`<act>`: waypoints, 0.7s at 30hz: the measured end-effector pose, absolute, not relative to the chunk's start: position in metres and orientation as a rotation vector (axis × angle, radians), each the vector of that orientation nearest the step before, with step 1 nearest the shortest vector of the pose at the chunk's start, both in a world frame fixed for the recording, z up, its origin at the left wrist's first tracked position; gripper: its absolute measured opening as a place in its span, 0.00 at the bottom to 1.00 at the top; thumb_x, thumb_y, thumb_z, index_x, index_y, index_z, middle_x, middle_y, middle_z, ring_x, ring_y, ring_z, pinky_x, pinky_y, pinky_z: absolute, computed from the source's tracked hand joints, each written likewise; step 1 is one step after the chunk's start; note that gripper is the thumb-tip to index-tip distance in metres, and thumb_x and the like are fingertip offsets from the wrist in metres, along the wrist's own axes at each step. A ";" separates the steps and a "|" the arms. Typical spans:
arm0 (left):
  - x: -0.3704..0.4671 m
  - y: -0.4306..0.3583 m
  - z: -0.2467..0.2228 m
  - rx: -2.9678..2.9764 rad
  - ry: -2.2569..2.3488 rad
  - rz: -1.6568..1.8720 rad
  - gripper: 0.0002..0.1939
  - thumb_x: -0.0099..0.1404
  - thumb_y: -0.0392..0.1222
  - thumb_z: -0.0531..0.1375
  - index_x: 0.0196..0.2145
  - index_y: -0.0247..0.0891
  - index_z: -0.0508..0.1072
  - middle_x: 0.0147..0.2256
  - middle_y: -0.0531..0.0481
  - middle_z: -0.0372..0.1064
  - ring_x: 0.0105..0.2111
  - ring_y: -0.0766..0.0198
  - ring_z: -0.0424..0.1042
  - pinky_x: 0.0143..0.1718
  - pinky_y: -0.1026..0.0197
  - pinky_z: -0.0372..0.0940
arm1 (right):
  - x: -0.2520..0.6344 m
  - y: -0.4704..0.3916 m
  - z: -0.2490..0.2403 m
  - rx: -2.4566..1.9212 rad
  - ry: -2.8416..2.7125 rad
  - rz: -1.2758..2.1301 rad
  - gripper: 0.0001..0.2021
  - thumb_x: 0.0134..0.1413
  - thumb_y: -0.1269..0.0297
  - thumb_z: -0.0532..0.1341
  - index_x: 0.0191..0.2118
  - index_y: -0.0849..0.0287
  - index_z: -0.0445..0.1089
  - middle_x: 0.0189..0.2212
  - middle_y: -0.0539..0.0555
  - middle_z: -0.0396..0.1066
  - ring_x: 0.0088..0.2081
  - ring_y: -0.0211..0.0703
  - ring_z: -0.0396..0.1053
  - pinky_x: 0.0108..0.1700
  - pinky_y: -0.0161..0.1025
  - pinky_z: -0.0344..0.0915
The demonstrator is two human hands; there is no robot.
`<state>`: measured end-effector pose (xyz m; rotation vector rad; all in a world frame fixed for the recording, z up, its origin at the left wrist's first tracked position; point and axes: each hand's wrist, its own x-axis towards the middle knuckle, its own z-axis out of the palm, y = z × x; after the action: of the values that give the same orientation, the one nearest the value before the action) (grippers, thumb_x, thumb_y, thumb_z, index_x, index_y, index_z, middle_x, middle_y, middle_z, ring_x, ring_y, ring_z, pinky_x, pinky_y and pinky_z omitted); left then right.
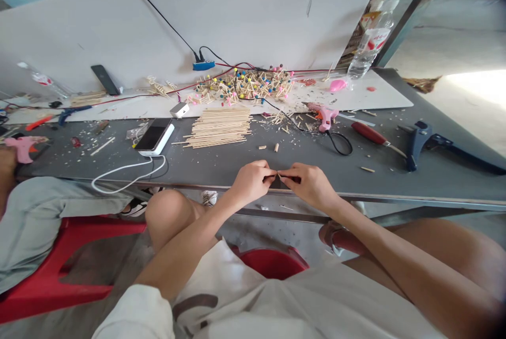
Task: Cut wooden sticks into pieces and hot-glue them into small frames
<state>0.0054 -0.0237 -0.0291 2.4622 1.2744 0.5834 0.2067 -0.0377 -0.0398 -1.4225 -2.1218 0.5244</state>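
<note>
My left hand (253,180) and my right hand (310,181) meet just above the table's front edge. Thumb and forefinger of each are pinched, tips almost touching. Whatever sits between the fingertips is tiny and mostly hidden; I cannot make it out. Just beyond the fingers, two short wooden stick pieces, one here (276,147), lie on the dark table (190,167). Farther back is a neat stack of thin wooden sticks (219,128). Behind it spreads a heap of short sticks with coloured balls (249,86). A pink glue gun (326,116) rests beyond my right hand.
To the right lie a red-handled tool (367,132) and a blue-handled tool (419,141). A phone on a white power bank (156,136) trails a white cable (118,173). A plastic bottle (371,44) stands at back right. At far left, a co-worker's hand (7,167) is beside another pink glue gun (22,148).
</note>
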 end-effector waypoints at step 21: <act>0.006 -0.020 -0.031 2.333 1.242 0.626 0.11 0.65 0.36 0.60 0.40 0.43 0.83 0.31 0.50 0.71 0.26 0.67 0.67 0.30 0.64 0.59 | 0.210 -0.031 -0.036 -1.379 -2.157 0.639 0.13 0.57 0.68 0.60 0.43 0.50 0.82 0.31 0.51 0.74 0.27 0.36 0.65 0.30 0.34 0.56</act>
<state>0.0064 -0.0198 -0.0307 2.3329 1.2421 0.6259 0.2096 -0.0310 -0.0360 -1.3793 -2.1570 0.6392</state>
